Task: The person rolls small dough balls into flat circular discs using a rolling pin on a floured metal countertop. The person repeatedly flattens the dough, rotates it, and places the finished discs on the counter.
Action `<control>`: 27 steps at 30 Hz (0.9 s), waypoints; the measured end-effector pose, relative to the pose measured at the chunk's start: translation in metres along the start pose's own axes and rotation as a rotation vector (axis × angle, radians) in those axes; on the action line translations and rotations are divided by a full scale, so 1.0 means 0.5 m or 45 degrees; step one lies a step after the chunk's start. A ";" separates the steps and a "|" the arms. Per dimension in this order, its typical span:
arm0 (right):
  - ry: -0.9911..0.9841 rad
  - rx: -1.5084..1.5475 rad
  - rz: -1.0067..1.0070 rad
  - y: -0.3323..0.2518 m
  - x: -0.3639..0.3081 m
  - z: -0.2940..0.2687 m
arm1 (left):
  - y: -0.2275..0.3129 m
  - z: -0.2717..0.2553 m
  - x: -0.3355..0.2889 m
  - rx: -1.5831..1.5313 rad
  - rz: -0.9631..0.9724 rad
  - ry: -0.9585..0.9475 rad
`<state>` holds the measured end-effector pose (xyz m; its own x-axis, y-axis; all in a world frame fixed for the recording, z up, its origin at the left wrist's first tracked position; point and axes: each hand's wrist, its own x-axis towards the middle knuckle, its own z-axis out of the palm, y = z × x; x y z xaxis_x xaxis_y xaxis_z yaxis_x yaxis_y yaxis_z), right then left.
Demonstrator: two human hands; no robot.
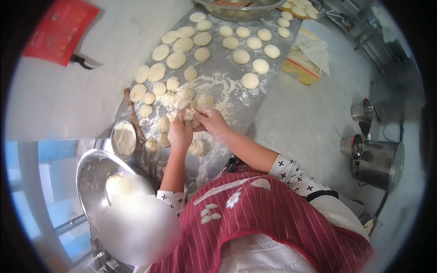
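Above the floured grey worktop (223,98), a small lump of pale dough (189,114) sits between my hands. My left hand (181,129) is closed around its left side. From the right, the bent fingers of my right hand (212,121) grip the same lump, and parts of both hands' fingers are hidden. Several rough dough pieces lie close by, among them one below my hands (199,147) and one just beyond them (205,100). Flattened dough rounds (176,60) spread over the far left of the worktop, with smaller rounds (250,81) at the far right.
A rolling pin (132,111) lies at the left edge, beside a bowl of flour (124,140). A large metal basin (91,182) stands nearer me. Far off are another metal bowl (241,12) and a cardboard box (301,67). A knife handle (81,61) pokes from under a red sheet (61,29).
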<state>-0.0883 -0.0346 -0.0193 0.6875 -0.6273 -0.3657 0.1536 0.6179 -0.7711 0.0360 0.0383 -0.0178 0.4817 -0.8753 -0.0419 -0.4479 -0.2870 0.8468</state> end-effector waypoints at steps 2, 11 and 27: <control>0.095 -0.425 -0.174 0.000 0.000 -0.009 | 0.026 -0.001 -0.019 -0.599 -0.152 -0.200; -0.162 -0.157 -0.291 0.055 -0.024 0.039 | 0.013 0.034 -0.022 0.415 0.202 0.260; -0.249 0.941 0.112 0.012 -0.027 -0.006 | 0.201 0.112 -0.060 0.223 0.545 0.349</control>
<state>-0.0989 -0.0239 -0.0203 0.8217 -0.5085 -0.2575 0.4797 0.8609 -0.1695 -0.0657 0.0139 0.0388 0.3967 -0.8015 0.4474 -0.7551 -0.0079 0.6555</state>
